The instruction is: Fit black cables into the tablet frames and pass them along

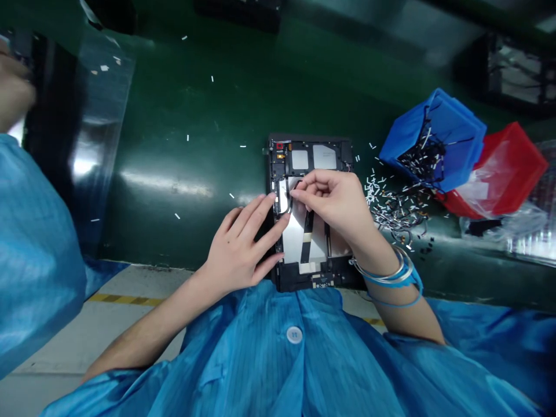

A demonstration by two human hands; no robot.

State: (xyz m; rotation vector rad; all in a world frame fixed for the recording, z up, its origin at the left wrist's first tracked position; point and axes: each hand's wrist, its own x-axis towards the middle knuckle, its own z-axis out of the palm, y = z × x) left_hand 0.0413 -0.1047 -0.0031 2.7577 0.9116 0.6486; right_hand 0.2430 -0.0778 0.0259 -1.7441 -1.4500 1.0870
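An opened tablet-like device (315, 243) lies at the table's front edge, its circuit parts, silver plates and a black flat cable (306, 238) exposed. My left hand (241, 249) rests with spread fingers along the device's left side, fingertips on its edge. Over the middle of the device, my right hand (334, 200) pinches thumb and forefinger together beside a white strip area. Whatever lies in that pinch is too small to make out; a thin dark curved line runs just below the fingertips. The right hand covers part of the device's inside.
On the right, a blue bin (458, 145) holds black cables, with a red bin (516, 174) beside it. Loose cables and white bits (391, 211) are heaped near them. White scraps dot the green table (174, 104). Another person's blue sleeve (35, 249) and blurred hand are at left.
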